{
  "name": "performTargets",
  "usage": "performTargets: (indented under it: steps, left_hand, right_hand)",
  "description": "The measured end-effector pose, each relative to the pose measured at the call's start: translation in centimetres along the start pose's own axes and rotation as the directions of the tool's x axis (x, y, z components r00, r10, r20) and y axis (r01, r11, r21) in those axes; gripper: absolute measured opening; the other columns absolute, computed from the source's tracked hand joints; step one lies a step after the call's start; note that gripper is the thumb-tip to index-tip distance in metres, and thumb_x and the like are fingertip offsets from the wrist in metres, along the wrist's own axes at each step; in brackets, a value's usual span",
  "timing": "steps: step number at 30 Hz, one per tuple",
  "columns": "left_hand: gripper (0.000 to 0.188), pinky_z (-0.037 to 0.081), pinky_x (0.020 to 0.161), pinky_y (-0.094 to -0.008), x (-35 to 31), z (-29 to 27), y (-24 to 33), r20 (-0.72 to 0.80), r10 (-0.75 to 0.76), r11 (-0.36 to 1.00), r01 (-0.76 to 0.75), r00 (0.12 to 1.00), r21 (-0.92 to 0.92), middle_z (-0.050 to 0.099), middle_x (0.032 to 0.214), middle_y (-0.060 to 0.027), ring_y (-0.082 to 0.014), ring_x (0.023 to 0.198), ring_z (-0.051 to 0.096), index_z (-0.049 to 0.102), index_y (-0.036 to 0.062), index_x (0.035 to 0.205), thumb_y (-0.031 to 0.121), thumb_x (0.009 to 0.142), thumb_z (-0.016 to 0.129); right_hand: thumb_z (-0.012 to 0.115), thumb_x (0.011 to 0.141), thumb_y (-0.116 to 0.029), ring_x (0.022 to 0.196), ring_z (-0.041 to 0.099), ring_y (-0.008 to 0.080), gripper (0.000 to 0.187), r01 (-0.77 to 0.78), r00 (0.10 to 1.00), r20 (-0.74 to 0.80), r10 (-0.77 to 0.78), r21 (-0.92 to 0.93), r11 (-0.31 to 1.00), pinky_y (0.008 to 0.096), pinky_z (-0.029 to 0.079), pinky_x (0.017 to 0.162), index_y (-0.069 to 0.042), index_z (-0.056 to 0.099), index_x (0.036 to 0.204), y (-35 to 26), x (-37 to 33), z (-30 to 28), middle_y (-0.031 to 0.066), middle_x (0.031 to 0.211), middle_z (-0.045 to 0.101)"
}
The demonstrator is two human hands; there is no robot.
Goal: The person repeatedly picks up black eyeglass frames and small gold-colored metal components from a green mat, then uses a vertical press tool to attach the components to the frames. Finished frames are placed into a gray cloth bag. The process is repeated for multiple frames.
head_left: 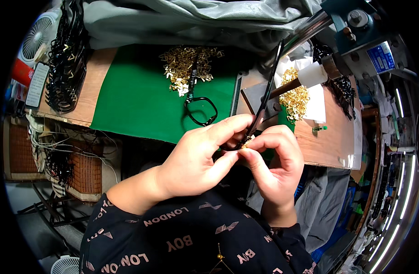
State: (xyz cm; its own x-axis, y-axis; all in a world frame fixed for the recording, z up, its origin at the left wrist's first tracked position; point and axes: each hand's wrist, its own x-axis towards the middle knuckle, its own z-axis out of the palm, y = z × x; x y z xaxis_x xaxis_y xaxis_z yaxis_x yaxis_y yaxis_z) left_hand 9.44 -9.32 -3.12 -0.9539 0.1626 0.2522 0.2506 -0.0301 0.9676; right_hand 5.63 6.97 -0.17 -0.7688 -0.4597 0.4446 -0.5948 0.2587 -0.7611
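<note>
The black strap (pixel 268 89) runs up and slightly right from the fingertips, its long axis pointing away from the person and crossing in front of the brown rod (pixel 287 87); at its near end sits a small gold piece (pixel 247 142), in the narrow space between the two hands, just short of the edge of the green mat (pixel 132 96); the right hand (pixel 278 164) is nearer to this piece, its thumb and curled forefinger closed in a tight pinch on it; the left hand (pixel 191 157) comes in from the lower left, palm turned inward, its forefinger stretched along to the strap and its thumb below, narrowed on the strap's near end; the thumb tips almost meet, the right wrist stands nearly upright, and the exact seating of piece against strap is too small to tell.
</note>
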Motion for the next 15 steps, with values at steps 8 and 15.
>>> performTargets:
  steps: [8,15]
  left_hand:
    - [0.039,0.048,0.086,-0.0293,0.4,0.7,0.1,0.047,0.011,0.999,-0.009,0.999,-0.043,0.062,0.103,-0.0137,-0.0185,0.097,0.062,0.045,-0.0048,0.121,-0.008,0.083,0.054]
    - [0.023,0.045,0.052,-0.0175,3.7,1.5,1.8,-0.042,-0.132,0.842,0.09,0.99,-0.533,0.064,0.081,-0.0131,-0.0098,0.058,0.057,0.046,-0.0003,0.114,0.008,0.092,0.051]
  right_hand:
    - [0.072,0.068,-0.001,0.069,0.049,0.0117,0.02,-0.294,0.951,0.158,0.266,0.197,0.935,0.0233,0.041,0.063,-0.002,0.057,0.082,1.3,0.3,-1.6,0.0031,0.079,0.051]
    - [0.066,0.075,-0.001,0.101,0.054,0.0179,0.032,-0.147,0.977,0.199,0.081,0.342,0.928,0.0288,0.041,0.089,0.0,0.054,0.104,2.6,0.0,-2.6,0.0087,0.106,0.056]
